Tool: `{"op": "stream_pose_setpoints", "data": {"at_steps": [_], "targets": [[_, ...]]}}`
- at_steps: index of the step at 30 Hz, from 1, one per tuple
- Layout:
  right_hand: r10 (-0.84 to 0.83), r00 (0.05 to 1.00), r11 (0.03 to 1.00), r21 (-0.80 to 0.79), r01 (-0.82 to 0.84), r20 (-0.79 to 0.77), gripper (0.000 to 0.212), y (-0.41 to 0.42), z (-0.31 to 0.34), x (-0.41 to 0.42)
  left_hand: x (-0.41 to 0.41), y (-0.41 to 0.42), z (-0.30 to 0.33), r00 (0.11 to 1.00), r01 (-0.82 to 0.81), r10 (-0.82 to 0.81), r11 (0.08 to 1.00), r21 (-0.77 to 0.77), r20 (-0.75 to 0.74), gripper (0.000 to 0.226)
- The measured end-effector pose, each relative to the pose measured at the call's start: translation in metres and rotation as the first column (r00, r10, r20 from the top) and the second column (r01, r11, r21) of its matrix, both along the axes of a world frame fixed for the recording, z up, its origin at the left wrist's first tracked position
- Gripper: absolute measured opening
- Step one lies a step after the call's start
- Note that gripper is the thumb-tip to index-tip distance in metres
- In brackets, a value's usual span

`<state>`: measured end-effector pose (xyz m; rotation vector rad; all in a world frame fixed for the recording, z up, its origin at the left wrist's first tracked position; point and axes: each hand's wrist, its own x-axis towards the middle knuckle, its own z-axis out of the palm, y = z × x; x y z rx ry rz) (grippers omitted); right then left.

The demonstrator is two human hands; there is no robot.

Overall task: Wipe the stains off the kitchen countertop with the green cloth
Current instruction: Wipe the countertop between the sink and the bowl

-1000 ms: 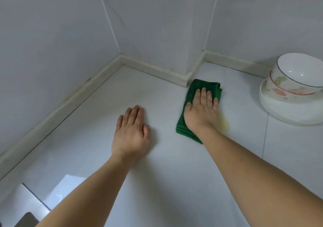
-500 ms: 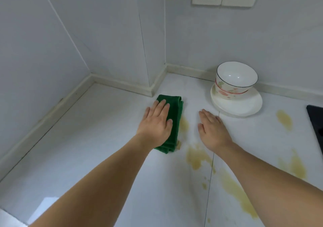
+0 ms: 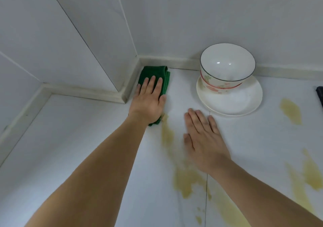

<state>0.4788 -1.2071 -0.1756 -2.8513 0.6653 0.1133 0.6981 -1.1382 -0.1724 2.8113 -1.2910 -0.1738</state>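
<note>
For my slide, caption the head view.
Left hand presses green cloth beside yellow stains; right hand flat.

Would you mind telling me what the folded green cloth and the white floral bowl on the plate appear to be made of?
The folded green cloth looks like soft microfibre or terry fabric: matte, with stacked, rounded folded edges. The white floral bowl seems glazed ceramic or porcelain: glossy, with bright light spots inside and a thin dark rim line. The white plate beneath it looks similarly glazed, though melamine cannot be excluded.

White countertop [image 3: 78, 139] under my hands: green cloth [image 3: 157, 76] far in the corner w/ my left hand [image 3: 148, 102] flat on it, right hand [image 3: 204, 139] flat nearby, plate [image 3: 244, 102] far right, yellow stains [image 3: 188, 179] near & right.
</note>
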Motion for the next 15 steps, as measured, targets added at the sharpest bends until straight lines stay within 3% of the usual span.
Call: {"op": "stream_pose_setpoints", "data": {"at_steps": [5,10,13,15], "targets": [[0.01,1.0,1.0,-0.015,-0.01,-0.024,0.067,-0.012,0.002,0.007,0.015,-0.036,0.002,0.999,-0.028,0.028,1.0,-0.001,-0.027,0.06],[0.037,0.998,0.998,-0.046,-0.039,-0.046,0.07,-0.012,0.001,0.011,-0.083,0.04,0.007,0.977,-0.184,0.173,0.979,-0.084,-0.128,0.061],[0.027,0.999,0.997,-0.067,-0.03,-0.039,0.072,-0.01,-0.001,0.01,-0.165,0.117,0.013,0.917,-0.377,0.355,0.92,-0.105,-0.182,0.065],[0.029,0.998,0.997,-0.076,-0.033,-0.049,0.072,-0.009,0.0,0.01,-0.186,0.164,0.013,0.789,-0.607,0.587,0.791,-0.081,-0.182,0.07]]}}
